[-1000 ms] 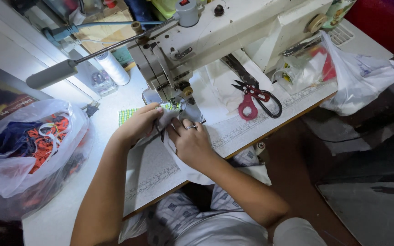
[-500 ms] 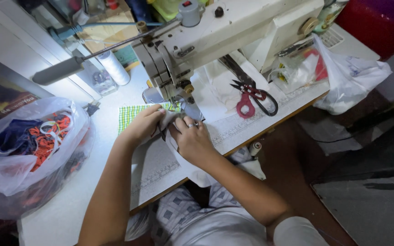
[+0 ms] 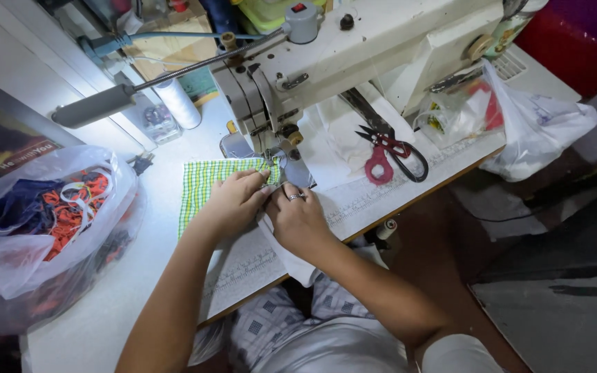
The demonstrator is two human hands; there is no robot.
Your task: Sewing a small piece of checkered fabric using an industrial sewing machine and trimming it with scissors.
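A piece of green-and-white checked cloth is laid flat on the white sewing table, with its right end pushed up under the needle area of the cream-coloured industrial sewing machine. The left hand is pressed on the right part of this cloth, its fingers bent and pinched down on the fabric edge just in front of the needle. The right hand, on which a ring is worn, is set close beside the left hand, touching it; its fingers are curled onto a strip of white fabric that is held against the checked cloth and hangs over the table's front edge toward the lap. Neither hand is released: both are closed lightly on fabric.

To the right of the machine's needle, a pair of scissors with one red and one black handle is seen lying on white material, well apart from the hands. Further right, a clear plastic bag with small coloured items is rested on the table's corner. On the left, a large clear plastic bag filled with dark blue, orange and white trims is placed. Behind the cloth, a white spool of thread stands upright, beside a grey gooseneck lamp.
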